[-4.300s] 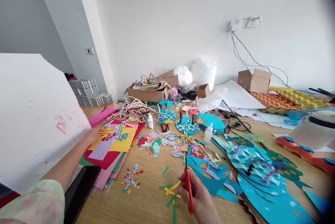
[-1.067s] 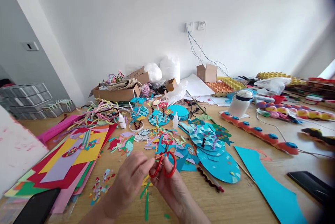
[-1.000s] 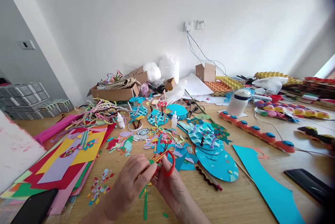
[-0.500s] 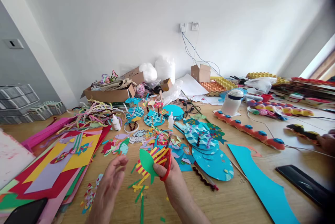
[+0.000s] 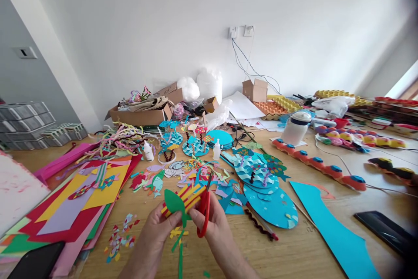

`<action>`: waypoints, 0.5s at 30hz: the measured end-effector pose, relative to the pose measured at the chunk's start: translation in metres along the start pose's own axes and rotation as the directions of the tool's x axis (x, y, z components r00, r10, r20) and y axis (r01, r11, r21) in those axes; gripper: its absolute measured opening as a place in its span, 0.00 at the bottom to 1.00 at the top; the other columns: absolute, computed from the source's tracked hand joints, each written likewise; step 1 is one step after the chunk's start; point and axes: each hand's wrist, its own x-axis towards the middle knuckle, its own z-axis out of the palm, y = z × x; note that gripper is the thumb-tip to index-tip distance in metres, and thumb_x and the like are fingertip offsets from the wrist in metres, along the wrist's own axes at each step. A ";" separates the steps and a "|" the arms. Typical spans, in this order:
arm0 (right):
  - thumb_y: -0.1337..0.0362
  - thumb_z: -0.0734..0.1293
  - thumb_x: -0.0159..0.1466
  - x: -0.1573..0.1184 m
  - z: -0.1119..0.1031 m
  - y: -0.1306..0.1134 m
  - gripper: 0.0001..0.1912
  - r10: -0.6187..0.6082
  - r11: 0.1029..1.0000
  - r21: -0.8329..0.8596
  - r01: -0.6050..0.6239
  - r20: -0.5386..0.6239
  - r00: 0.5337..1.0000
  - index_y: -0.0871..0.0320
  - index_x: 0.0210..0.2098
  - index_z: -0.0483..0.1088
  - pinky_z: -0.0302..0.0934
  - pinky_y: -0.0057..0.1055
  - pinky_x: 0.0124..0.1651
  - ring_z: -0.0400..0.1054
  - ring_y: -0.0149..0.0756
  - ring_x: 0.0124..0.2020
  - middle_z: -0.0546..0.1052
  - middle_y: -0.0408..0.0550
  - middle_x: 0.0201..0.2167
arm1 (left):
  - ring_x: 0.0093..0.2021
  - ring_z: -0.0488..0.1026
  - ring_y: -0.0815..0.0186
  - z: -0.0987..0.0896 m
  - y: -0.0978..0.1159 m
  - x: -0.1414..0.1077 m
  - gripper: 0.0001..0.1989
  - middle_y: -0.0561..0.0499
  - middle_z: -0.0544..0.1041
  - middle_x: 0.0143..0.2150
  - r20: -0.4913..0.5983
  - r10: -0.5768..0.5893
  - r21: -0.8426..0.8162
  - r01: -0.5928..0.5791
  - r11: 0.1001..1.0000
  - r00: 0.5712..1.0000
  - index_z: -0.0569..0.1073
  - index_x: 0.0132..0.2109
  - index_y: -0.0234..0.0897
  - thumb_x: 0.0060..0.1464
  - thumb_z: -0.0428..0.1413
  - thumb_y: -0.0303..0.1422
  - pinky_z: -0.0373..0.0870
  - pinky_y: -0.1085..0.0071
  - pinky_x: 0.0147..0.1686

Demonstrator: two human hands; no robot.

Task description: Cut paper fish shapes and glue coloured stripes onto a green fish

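My left hand (image 5: 157, 226) is closed on a green paper fish shape (image 5: 174, 203), its thumb pressed on the lower edge. Red and yellow paper strips (image 5: 193, 197) lie behind the shape and stick out on both sides. In my right hand (image 5: 215, 218) are red-handled scissors (image 5: 205, 211), blades pointing up and away, and its thumb also touches the paper piece near its tail. On the table below lie loose green and yellow paper strips (image 5: 180, 244). Small coloured paper scraps (image 5: 119, 237) are scattered to the left of my hands.
Coloured paper sheets (image 5: 73, 209) are stacked at left beside a phone (image 5: 41, 261). Blue paper discs (image 5: 271, 205) and a large blue paper piece (image 5: 329, 222) lie to the right. Glue bottles (image 5: 217, 149), fish cut-outs (image 5: 157, 183) and a white jug (image 5: 295, 127) stand or lie beyond.
My left hand has moved right and gripped the paper fish. The fish has shifted slightly left and down, with the scissors still in my right hand. The view has turned slightly left.
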 end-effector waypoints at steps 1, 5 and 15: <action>0.57 0.68 0.53 0.000 -0.001 0.000 0.16 0.005 0.999 -0.050 -0.005 -0.011 1.000 0.58 0.36 0.62 0.57 0.26 0.32 0.62 0.30 0.29 0.67 0.41 0.26 | 0.37 0.73 0.62 -0.002 0.003 0.001 0.14 0.50 0.78 0.33 -0.031 0.011 -0.026 -0.012 1.000 0.999 0.76 0.38 0.38 0.40 0.63 0.31 0.68 0.71 0.37; 0.56 0.61 0.57 0.000 -0.003 0.005 0.12 0.033 0.971 -0.237 -0.024 0.034 0.999 0.59 0.29 0.61 0.52 0.25 0.26 0.57 0.29 0.23 0.62 0.39 0.20 | 0.31 0.72 0.69 -0.008 0.018 0.001 0.09 0.53 0.77 0.31 -0.064 0.029 -0.190 -0.040 0.981 0.998 0.76 0.34 0.38 0.41 0.63 0.29 0.69 0.74 0.34; 0.64 0.58 0.56 -0.010 0.003 0.013 0.09 0.126 0.915 -0.404 0.002 0.290 0.949 0.58 0.21 0.57 0.45 0.23 0.21 0.51 0.26 0.19 0.57 0.37 0.16 | 0.32 0.72 0.68 0.000 0.031 -0.004 0.08 0.54 0.76 0.30 -0.041 0.019 -0.261 -0.029 0.965 0.999 0.76 0.34 0.39 0.42 0.63 0.28 0.70 0.74 0.34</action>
